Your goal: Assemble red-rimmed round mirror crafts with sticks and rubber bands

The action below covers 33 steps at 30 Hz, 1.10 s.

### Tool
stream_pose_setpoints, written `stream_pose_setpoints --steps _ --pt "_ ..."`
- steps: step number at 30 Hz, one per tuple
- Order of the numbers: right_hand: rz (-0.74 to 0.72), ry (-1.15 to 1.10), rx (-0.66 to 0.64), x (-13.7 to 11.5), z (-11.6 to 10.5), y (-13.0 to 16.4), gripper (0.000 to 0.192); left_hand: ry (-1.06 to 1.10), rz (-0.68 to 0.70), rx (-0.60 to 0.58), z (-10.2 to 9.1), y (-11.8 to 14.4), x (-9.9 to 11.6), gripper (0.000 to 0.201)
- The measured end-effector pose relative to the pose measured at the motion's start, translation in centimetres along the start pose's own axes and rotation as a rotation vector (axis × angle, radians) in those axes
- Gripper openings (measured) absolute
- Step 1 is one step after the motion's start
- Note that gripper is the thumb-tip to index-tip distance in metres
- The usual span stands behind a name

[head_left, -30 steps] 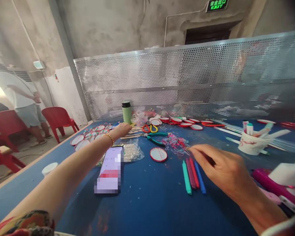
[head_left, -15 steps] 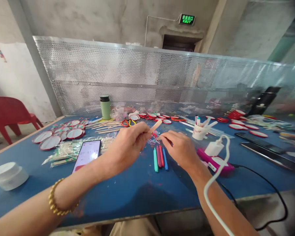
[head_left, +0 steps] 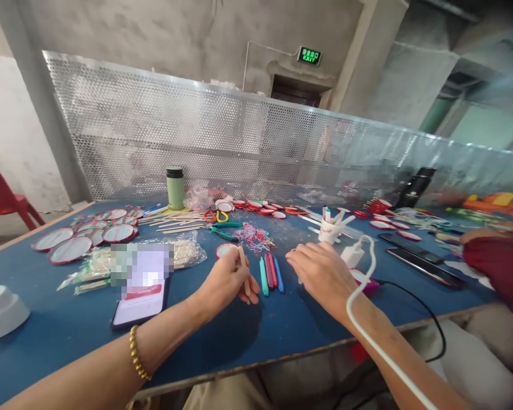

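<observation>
My left hand [head_left: 228,279] is closed around a flat wooden stick [head_left: 243,265], which stands nearly upright between the fingers above the blue table. Just behind that hand lies a small round red-rimmed disc [head_left: 224,250], partly covered by it. My right hand [head_left: 318,270] is low over the table, palm down. Its fingers reach out to the left, and I see nothing held in them, though the palm side is hidden. Between the hands several coloured crayon-like sticks [head_left: 271,273], teal, red and blue, lie side by side. A heap of pink and blue string bits [head_left: 256,236] lies behind them.
To the left are a lit phone [head_left: 141,290], bagged wooden sticks [head_left: 188,250], red-rimmed discs [head_left: 70,249] and a white jar [head_left: 2,313]. Pliers [head_left: 226,232] and a green bottle [head_left: 175,188] stand behind. A white cable [head_left: 359,290] crosses my right forearm. Another person's sleeve [head_left: 496,267] shows at right.
My left hand has come down and nearer with the wooden stick, now turned upright. My right hand has moved away from it, its fingers straighter. The camera view has swung right.
</observation>
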State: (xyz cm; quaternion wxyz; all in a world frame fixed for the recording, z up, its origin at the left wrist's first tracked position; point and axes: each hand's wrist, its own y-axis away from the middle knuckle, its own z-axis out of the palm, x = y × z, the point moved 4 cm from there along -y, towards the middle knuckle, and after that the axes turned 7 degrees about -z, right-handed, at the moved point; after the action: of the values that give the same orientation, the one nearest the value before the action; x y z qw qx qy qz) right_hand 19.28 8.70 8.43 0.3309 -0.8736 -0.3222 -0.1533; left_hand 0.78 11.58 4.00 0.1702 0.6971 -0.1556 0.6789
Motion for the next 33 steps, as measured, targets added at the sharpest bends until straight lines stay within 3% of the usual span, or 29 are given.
stream_pose_setpoints --steps 6,19,24,30,33 --pt "-0.083 0.003 -0.218 -2.2 0.8 -1.1 0.025 -0.02 -0.055 0.006 0.6 -0.5 -1.8 0.013" --pt "-0.059 -0.043 -0.171 -2.3 4.2 -1.8 0.026 -0.17 0.012 0.014 0.7 -0.9 -2.3 0.011" --pt "-0.058 -0.089 -0.267 -2.2 4.0 -2.2 0.02 -0.176 0.038 -0.036 1.1 -0.9 -2.1 0.01" --pt "-0.05 -0.184 -0.385 -1.9 3.9 -2.3 0.028 -0.499 0.252 0.165 0.1 -0.7 -1.3 0.016" --pt "-0.06 -0.201 -0.408 -1.7 4.3 -2.5 0.03 -0.619 0.257 0.189 -0.2 -0.9 -1.5 0.016"
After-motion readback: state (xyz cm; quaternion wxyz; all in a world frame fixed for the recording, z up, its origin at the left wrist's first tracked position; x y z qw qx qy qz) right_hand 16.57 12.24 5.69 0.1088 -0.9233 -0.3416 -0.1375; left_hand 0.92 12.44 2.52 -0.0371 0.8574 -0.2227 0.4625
